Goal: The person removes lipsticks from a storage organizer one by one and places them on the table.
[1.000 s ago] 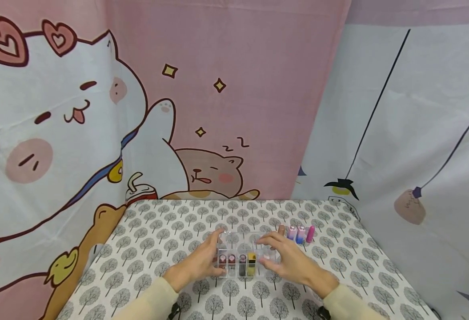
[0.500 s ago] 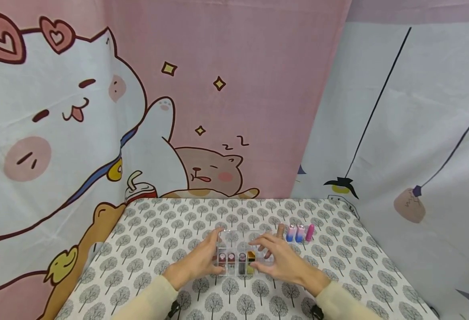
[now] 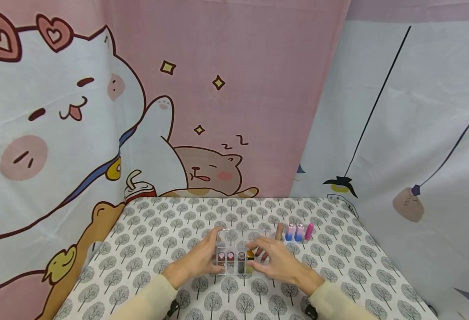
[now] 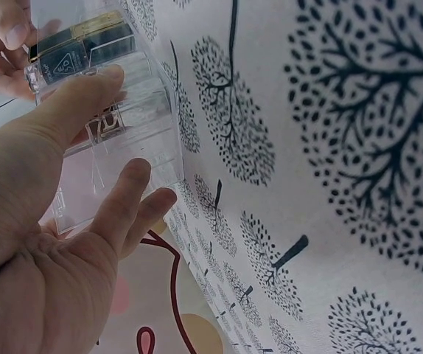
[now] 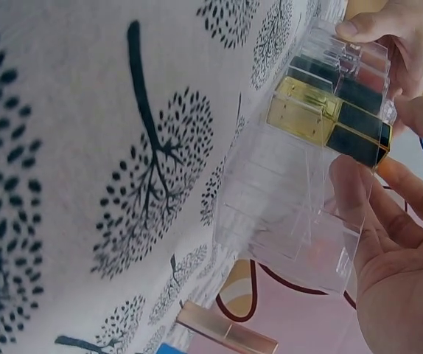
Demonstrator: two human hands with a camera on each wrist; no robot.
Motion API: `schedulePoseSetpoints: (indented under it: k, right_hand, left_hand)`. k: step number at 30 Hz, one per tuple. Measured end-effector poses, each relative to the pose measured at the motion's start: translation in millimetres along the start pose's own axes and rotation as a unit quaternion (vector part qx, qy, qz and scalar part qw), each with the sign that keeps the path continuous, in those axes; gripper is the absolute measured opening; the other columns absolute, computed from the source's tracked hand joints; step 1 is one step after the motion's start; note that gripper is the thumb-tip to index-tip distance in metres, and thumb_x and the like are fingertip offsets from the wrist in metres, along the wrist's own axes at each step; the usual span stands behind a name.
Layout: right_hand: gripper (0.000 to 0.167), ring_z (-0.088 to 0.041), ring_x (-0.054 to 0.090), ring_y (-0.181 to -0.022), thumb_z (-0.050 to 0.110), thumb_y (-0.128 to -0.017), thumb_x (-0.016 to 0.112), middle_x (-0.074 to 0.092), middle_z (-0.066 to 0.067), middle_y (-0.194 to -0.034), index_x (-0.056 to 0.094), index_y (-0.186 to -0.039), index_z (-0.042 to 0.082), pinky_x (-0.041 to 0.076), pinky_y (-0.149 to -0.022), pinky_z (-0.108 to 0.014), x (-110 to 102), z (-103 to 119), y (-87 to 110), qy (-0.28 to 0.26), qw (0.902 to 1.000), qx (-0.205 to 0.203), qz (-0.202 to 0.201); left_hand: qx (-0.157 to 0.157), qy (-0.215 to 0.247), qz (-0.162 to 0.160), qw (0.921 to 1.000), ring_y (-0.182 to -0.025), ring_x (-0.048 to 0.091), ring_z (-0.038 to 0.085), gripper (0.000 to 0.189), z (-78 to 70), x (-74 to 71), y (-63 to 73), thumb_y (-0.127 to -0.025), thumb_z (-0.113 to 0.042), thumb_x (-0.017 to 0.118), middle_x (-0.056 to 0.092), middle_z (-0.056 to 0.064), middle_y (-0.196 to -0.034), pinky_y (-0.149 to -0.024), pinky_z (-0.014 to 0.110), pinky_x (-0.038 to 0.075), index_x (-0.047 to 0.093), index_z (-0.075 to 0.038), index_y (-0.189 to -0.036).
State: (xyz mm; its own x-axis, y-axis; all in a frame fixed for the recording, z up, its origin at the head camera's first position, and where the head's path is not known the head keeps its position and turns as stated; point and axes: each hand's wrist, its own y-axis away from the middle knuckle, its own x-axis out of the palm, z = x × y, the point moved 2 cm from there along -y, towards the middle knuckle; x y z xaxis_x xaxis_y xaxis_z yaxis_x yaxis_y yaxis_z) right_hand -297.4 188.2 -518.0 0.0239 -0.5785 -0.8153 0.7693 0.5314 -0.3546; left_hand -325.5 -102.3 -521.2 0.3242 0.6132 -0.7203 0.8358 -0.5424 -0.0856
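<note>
A clear plastic lipstick organizer (image 3: pixel 230 266) stands on the table before me, with several lipsticks upright in its slots. My left hand (image 3: pixel 200 255) grips its left end, thumb in front and fingers behind. My right hand (image 3: pixel 278 258) has curled fingers round the top of a lipstick with a black cap and gold trim (image 5: pixel 344 122), which sits in a slot with its yellowish clear base down. In the right wrist view one fingertip (image 5: pixel 346 177) shows beside its cap. Left of it are a dark lipstick (image 3: pixel 241 262) and two reddish ones (image 3: pixel 230 258).
Behind the right hand stand a tan lipstick tube (image 3: pixel 279 231), two pink-and-blue tubes (image 3: pixel 290 232) and a magenta tube (image 3: pixel 309 231) in a row. A tree-print cloth (image 3: pixel 158 244) covers the table. Cartoon-printed curtains (image 3: pixel 234 111) hang behind and at the sides.
My right hand has moved left along the organizer, from its right end to the black-and-gold lipstick. The tan tube has come into fuller view. My left hand keeps its grip.
</note>
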Motion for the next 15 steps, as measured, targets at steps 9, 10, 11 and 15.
schedulePoseSetpoints:
  k: [9,10,11,15]
  right_hand:
    - [0.031,-0.017,0.082,-0.106,0.027,-0.108,0.085,0.086,-0.004,-0.129,0.082,-0.134,0.010,0.075,-0.095,-0.037,2.7,2.4,0.1,0.017,0.9997,-0.014,-0.012]
    - [0.031,-0.017,0.082,-0.106,0.027,-0.108,0.085,0.086,-0.005,-0.129,0.082,-0.134,0.010,0.075,-0.095,-0.036,2.9,2.1,0.2,0.019,0.9997,-0.013,-0.010]
    - [0.032,-0.016,0.082,-0.107,0.028,-0.109,0.084,0.086,-0.005,-0.130,0.082,-0.135,0.010,0.075,-0.095,-0.035,3.0,2.1,0.3,0.020,0.9997,-0.010,-0.008]
    - [0.032,-0.013,0.081,-0.106,0.030,-0.110,0.082,0.086,-0.005,-0.129,0.081,-0.136,0.011,0.073,-0.093,-0.027,3.0,1.0,0.3,0.018,0.9998,-0.003,0.001]
  left_hand:
    - [-0.008,0.003,0.001,1.0000,-0.131,0.074,0.033,0.132,0.5,1.0,1.6,-0.083,-0.013,0.104,0.065,0.025,-0.157,-0.117,0.056,0.069,0.018,-0.010,-0.183]
    - [-0.007,0.003,0.001,1.0000,-0.130,0.074,0.033,0.132,0.6,1.1,1.7,-0.083,-0.013,0.104,0.065,0.025,-0.157,-0.117,0.056,0.069,0.018,-0.009,-0.183]
    - [-0.007,0.003,0.001,1.0000,-0.129,0.074,0.032,0.132,0.6,1.0,1.7,-0.083,-0.013,0.104,0.065,0.025,-0.156,-0.116,0.055,0.069,0.018,-0.009,-0.183]
    - [-0.004,0.000,0.000,1.0000,-0.130,0.074,0.032,0.132,0.7,0.4,0.8,-0.083,-0.012,0.103,0.065,0.025,-0.156,-0.117,0.056,0.069,0.018,-0.010,-0.183]
